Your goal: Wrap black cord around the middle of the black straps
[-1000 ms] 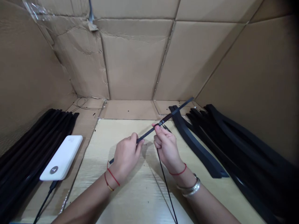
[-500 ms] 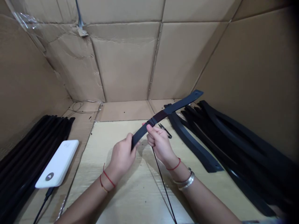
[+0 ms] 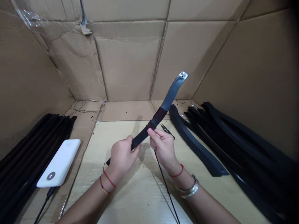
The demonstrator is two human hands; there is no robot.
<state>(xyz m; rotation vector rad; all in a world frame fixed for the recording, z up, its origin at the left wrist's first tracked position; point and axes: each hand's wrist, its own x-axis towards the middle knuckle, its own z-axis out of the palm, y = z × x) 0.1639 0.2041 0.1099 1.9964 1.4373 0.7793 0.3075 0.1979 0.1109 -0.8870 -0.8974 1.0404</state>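
Note:
A black, curved flat strip (image 3: 171, 93) with a hole at its far end slants up and away over the table. My left hand (image 3: 122, 152) is closed around its lower part. Two dark brown bands of wrapped cord (image 3: 160, 114) circle the strip near its middle. My right hand (image 3: 162, 146) is closed, thumb pressed at the lower band, with a thin dark cord (image 3: 165, 183) running down from its fingers toward the near edge. Small black thread snips (image 3: 167, 131) lie just behind my right hand, partly hidden by it.
Loose black curved strips (image 3: 196, 140) lie at the right beside a larger dark pile (image 3: 233, 146). At the left, a white power bank (image 3: 59, 163) with a cable rests against more dark strips (image 3: 39, 140). Cardboard walls (image 3: 128, 62) enclose the table; thin thread (image 3: 80, 106) lies at the back left.
The strip has turned in my hands: its far end swings up and left and now points more steeply upward. Both hands keep their hold. The view has shifted slightly.

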